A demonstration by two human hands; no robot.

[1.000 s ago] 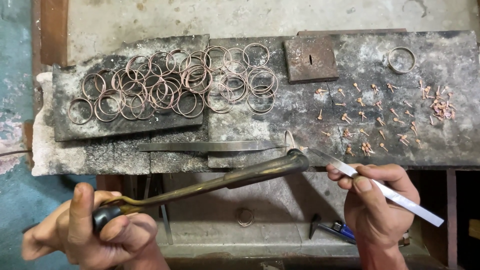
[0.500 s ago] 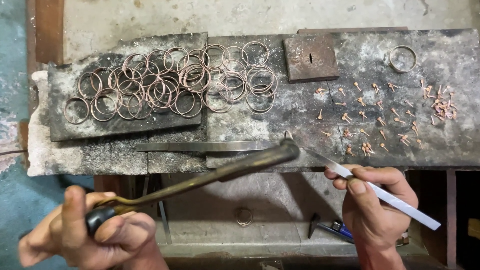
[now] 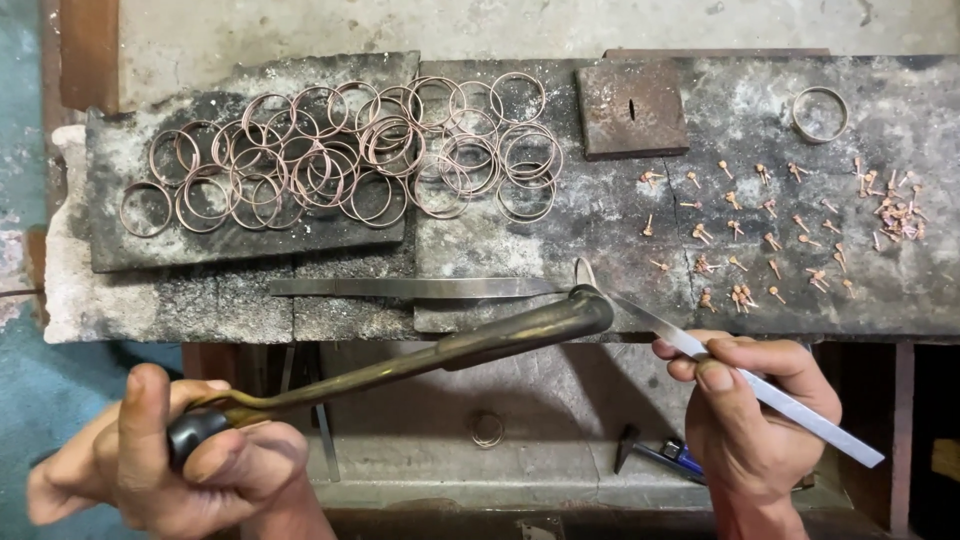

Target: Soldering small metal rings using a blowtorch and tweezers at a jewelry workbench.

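Left hand [image 3: 170, 465]: lower left of the frame, fingers wrapped tight round the dark grip of a brass torch [image 3: 430, 355]; thumb raised on top.
Brass torch: long curved tube running from the lower left up to the centre of the frame; its thick nozzle ends at the front edge of the table [image 3: 560, 240], just beside the tweezer tips.
Right hand [image 3: 755, 420]: lower right of the frame, thumb and fingers pinched on a pair of steel tweezers [image 3: 740, 375], held like a pen.
Steel tweezers: slanted from the lower right up to the centre; tips meet a small ring [image 3: 584, 272] standing at the table's front edge. Whether the tips grip the ring cannot be told.
Flat steel strip [image 3: 420, 288]: lying along the front of the table, left of the nozzle.
Copper rings [image 3: 340, 155]: many thin rings, overlapping in a heap, upper left, partly on a dark slab [image 3: 120, 245].
Square metal block [image 3: 630, 108]: upper centre, with a slot in it.
Single ring [image 3: 820, 113]: upper right, apart from the heap.
Small copper pins [image 3: 760, 235]: scattered over the right of the table, with a denser cluster at the far right.
Table: dark, scorched and sooty surface.
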